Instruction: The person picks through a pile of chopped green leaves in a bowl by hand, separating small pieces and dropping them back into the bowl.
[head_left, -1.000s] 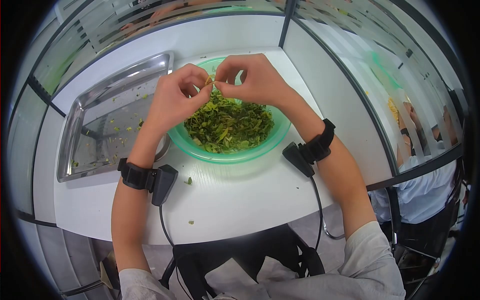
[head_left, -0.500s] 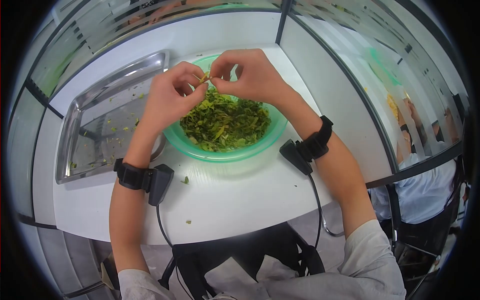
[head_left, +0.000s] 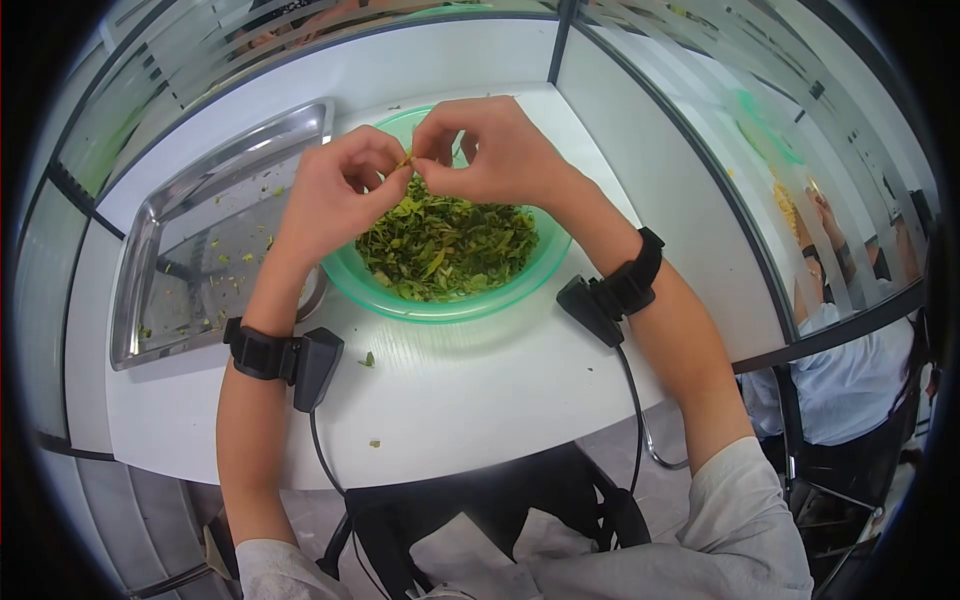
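My left hand (head_left: pixel 345 190) and my right hand (head_left: pixel 493 150) meet above a translucent green bowl (head_left: pixel 450 308), thumbs and index fingertips pinched together. Between them is a small yellowish leaf piece (head_left: pixel 405 160), mostly covered by the fingers. The left fingertips pinch it, and the right fingertips touch its other side. Beneath the hands, the bowl holds a heap of chopped-looking green leaves (head_left: pixel 450 245), some of them yellowish.
Left of the bowl lies a metal tray (head_left: pixel 185 290) with scattered leaf bits. Two leaf scraps (head_left: pixel 367 359) lie on the white table (head_left: pixel 470 400). Partition panels (head_left: pixel 660 170) enclose the back and right. Another person's sleeve (head_left: pixel 850 390) shows beyond the right panel.
Both hands have stayed over the bowl, with the fingertips drawn closer together. Less of the leaf piece shows between them now.
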